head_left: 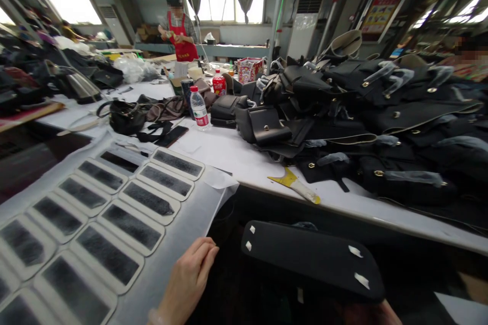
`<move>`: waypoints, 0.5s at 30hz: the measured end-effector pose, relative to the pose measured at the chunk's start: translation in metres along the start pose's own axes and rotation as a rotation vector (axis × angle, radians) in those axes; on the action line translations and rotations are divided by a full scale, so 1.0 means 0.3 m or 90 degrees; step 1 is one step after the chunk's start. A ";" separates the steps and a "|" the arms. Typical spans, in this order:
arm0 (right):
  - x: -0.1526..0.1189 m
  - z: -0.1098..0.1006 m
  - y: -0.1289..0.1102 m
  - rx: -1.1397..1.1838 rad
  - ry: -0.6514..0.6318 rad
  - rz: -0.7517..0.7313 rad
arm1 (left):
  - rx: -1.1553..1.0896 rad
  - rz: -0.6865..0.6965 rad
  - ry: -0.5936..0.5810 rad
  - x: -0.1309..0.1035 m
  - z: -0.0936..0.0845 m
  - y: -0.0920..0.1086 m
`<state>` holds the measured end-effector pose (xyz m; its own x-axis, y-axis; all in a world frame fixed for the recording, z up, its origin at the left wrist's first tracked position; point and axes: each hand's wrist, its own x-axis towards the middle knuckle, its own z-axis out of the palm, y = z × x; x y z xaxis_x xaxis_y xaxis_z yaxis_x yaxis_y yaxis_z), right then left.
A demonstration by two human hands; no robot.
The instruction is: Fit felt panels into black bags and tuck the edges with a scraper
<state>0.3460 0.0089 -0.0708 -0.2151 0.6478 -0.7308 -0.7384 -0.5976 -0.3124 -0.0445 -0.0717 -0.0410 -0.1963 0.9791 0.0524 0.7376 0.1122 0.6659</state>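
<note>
My left hand is closed beside the right edge of a white sheet, its thumb pressed against curled fingers; whatever might be between them is too small to make out. On that sheet lie several rounded pale panels, each with a dark, glossy patch. A black bag, its flat base facing up with small white tabs near both ends, hangs over the dark gap in front of the table. Only a bit of my right hand shows at the bag's lower right corner, holding it from below; its fingers are hidden.
Black bags are heaped along the right of the white table. A yellow-and-white flat tool lies by the front edge. Farther back are a water bottle, a phone and a person in a red apron.
</note>
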 end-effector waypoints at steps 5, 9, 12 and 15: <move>-0.014 0.074 0.033 0.060 -0.025 -0.098 | -0.226 -0.002 0.030 0.115 0.097 0.122; -0.042 0.097 0.032 0.089 -0.100 -0.041 | -0.434 -0.145 -0.081 0.216 0.172 0.151; -0.064 0.068 0.036 0.092 -0.139 -0.025 | -0.491 -0.210 -0.129 0.216 0.187 0.166; -0.072 0.035 0.045 0.050 -0.139 -0.047 | -0.533 -0.252 -0.107 0.183 0.188 0.179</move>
<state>0.3340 -0.0081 -0.0528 -0.2850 0.7806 -0.5562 -0.8030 -0.5113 -0.3062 0.0208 -0.0023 -0.0444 -0.1897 0.9151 -0.3559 -0.0802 0.3468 0.9345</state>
